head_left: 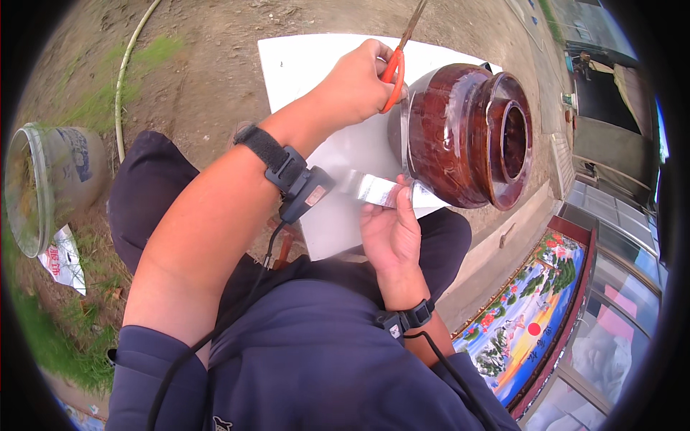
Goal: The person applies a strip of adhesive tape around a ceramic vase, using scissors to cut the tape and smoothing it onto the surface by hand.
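Note:
My left hand (363, 82) is closed on a pair of scissors (392, 80) with orange handles, near the far edge of a white board (338, 154). The dark blades point up and away from me. My right hand (392, 233), closer to my lap, pinches a shiny silvery strip (377, 190) between thumb and fingers. The strip's left end is blurred. Just beyond the right hand is a brown glazed jar (449, 133), its ringed mouth toward the right of the picture. The jar's base side is partly hidden behind a clear, shiny edge.
On the left stands a clear plastic bucket (72, 161), with a white bag (63, 262) on the grass beside it. A pale hose (122, 79) runs over the dirt. A framed colourful picture (528, 309) and glass panels line the right side. Cables hang from both wrist straps.

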{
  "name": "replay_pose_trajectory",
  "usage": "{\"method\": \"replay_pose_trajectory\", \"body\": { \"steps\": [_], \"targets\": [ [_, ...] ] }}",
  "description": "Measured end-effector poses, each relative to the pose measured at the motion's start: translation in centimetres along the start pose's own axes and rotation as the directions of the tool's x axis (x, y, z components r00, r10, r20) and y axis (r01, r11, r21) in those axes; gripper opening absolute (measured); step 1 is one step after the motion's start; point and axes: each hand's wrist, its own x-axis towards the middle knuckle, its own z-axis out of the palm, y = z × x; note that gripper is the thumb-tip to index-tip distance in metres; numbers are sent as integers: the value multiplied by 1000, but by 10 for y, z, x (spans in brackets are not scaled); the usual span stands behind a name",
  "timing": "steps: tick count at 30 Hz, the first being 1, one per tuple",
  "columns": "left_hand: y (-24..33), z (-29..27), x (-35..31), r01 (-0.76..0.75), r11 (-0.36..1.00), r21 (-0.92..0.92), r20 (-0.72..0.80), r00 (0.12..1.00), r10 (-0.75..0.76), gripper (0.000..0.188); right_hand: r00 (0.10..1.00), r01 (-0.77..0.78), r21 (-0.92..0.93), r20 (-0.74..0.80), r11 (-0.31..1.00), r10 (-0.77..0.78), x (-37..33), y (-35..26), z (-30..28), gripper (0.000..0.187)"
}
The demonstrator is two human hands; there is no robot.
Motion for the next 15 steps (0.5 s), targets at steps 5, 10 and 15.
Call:
{"method": "replay_pose_trajectory", "body": {
  "steps": [5,10,15],
  "targets": [
    [-3,3,-2,-35,999,-31,-7,999,34,59,1000,-4,15,12,1000,4,-3,0,1,27],
    [-1,5,-4,-34,999,-27,-55,998,33,49,1000,0,18,14,1000,-1,-3,0,-1,25],
    [11,-14,-24,0,999,53,-23,1000,1,57,997,-10,35,78,999,8,-9,-5,0,20]
  ]
}}
